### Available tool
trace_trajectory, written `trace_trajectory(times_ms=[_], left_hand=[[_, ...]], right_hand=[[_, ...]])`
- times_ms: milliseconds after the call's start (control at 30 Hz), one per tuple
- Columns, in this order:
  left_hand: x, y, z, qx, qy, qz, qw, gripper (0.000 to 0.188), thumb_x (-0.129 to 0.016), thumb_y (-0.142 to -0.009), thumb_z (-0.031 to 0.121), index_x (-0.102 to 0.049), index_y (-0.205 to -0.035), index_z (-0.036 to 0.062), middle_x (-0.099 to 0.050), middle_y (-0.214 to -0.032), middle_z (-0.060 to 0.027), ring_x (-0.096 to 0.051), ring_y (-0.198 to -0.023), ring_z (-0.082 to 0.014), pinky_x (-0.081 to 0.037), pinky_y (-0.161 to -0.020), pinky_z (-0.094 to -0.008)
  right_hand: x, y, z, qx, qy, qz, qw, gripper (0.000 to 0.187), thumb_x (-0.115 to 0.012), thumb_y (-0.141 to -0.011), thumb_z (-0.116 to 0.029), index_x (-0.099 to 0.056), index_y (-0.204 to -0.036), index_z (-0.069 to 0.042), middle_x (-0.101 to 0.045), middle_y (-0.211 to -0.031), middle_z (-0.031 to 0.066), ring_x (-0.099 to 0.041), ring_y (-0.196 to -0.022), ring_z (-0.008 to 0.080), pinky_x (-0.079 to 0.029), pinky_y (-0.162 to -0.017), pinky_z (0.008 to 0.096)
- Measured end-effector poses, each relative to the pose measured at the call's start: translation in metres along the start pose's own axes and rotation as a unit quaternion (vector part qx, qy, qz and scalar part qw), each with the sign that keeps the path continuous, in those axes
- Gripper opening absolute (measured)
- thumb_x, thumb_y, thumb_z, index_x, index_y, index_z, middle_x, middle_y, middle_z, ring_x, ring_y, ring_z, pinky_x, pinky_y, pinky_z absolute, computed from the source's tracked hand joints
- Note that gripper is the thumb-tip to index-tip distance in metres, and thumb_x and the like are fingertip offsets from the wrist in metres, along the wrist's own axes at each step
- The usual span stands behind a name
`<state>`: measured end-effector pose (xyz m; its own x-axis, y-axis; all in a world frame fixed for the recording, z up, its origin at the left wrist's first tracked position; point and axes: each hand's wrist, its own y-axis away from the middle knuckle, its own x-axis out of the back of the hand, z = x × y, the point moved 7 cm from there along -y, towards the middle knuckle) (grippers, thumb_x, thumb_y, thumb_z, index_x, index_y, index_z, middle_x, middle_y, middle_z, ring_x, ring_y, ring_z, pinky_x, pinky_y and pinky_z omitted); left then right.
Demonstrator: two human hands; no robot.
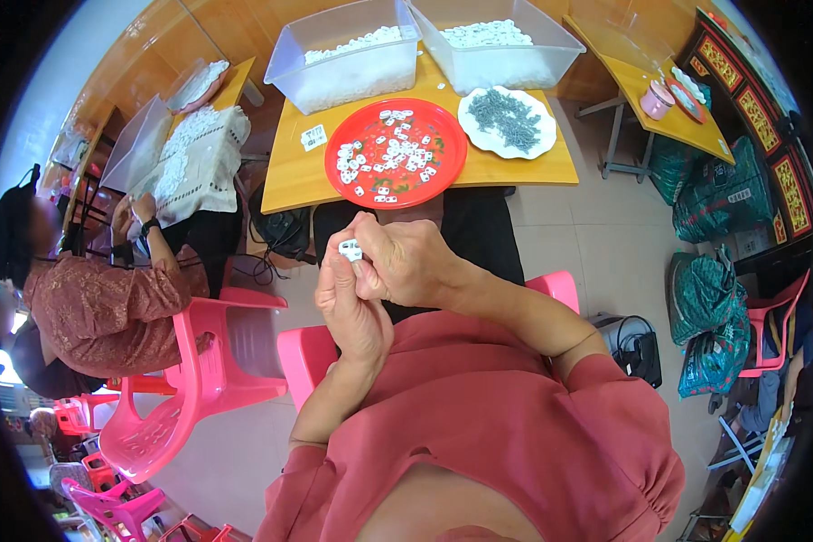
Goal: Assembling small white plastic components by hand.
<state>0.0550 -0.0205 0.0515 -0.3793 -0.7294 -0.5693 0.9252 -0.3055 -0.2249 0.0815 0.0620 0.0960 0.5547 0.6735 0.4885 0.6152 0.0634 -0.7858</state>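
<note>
In front of my chest, my left hand (346, 303) is closed, pinching a small white plastic piece (350, 249) with dark openings in its face. Against it from the right presses my right hand (413, 262), its fingers curled tight; what they hold, if anything, is hidden. Just beyond my hands, a round red tray (450, 131) carries many similar white pieces in loose clusters. At its right, a scalloped white plate (547, 134) bears a heap of small grey metal parts (504, 119), apparently screws or pins.
Two clear plastic bins (343, 88) filled with white pieces stand at the table's (285, 176) far edge. To my left, another person (108, 307) works beside a pink chair (212, 366). Green sacks (714, 303) and a side table (637, 86) with a pink cup (658, 99) are at right.
</note>
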Motion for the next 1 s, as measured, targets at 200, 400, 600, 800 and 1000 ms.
trace_trajectory(times_ms=[200,400,600,800,1000], left_hand=[[-0.002,0.0,-0.005,0.02,0.021,0.042,0.999,0.035,-0.04,-0.099,0.027,-0.054,-0.111,-0.0025,-0.056,-0.09,-0.0004,-0.052,-0.08,-0.0039,-0.043,-0.071,-0.0184],[0.025,-0.017,-0.037,0.066,0.056,0.093,0.992,0.029,-0.044,-0.098,0.024,-0.055,-0.11,0.0001,-0.054,-0.08,0.0048,-0.044,-0.064,0.0033,-0.033,-0.052,-0.0111],[0.017,-0.021,-0.025,0.026,0.043,0.071,0.996,0.033,-0.043,-0.098,0.023,-0.052,-0.117,-0.0027,-0.06,-0.104,-0.0066,-0.056,-0.092,-0.0082,-0.046,-0.079,-0.022],[0.011,-0.02,-0.007,-0.031,0.017,-0.007,0.999,0.035,-0.043,-0.098,0.021,-0.05,-0.12,-0.0048,-0.054,-0.122,-0.0168,-0.054,-0.109,-0.0175,-0.043,-0.095,-0.0305],[0.016,-0.02,-0.005,-0.03,0.008,-0.01,0.999,0.032,-0.049,-0.095,0.017,-0.053,-0.119,-0.0042,-0.057,-0.119,-0.0161,-0.055,-0.108,-0.0193,-0.044,-0.094,-0.032]], right_hand=[[-0.01,0.004,0.007,-0.016,-0.007,-0.019,1.0,0.027,-0.06,-0.077,-0.02,-0.045,-0.084,0.001,-0.05,-0.05,0.0107,-0.055,-0.044,0.0259,-0.043,-0.039,0.0356],[-0.035,0.017,0.035,-0.066,-0.01,-0.031,0.997,0.022,-0.056,-0.08,-0.018,-0.046,-0.087,0.001,-0.052,-0.052,0.0119,-0.056,-0.045,0.0275,-0.043,-0.041,0.0367],[-0.021,0.006,0.028,-0.063,-0.023,-0.013,0.998,0.023,-0.057,-0.081,-0.018,-0.047,-0.088,0.001,-0.054,-0.056,0.0139,-0.058,-0.049,0.0273,-0.044,-0.043,0.0379],[-0.006,-0.002,0.012,-0.067,-0.087,-0.004,0.994,0.019,-0.056,-0.083,-0.016,-0.045,-0.09,-0.002,-0.054,-0.06,0.0138,-0.057,-0.054,0.0311,-0.043,-0.046,0.0398],[-0.003,-0.003,0.015,-0.143,-0.185,-0.019,0.972,0.015,-0.049,-0.09,-0.015,-0.046,-0.093,-0.001,-0.054,-0.062,0.0168,-0.056,-0.057,0.0364,-0.042,-0.049,0.0405]])
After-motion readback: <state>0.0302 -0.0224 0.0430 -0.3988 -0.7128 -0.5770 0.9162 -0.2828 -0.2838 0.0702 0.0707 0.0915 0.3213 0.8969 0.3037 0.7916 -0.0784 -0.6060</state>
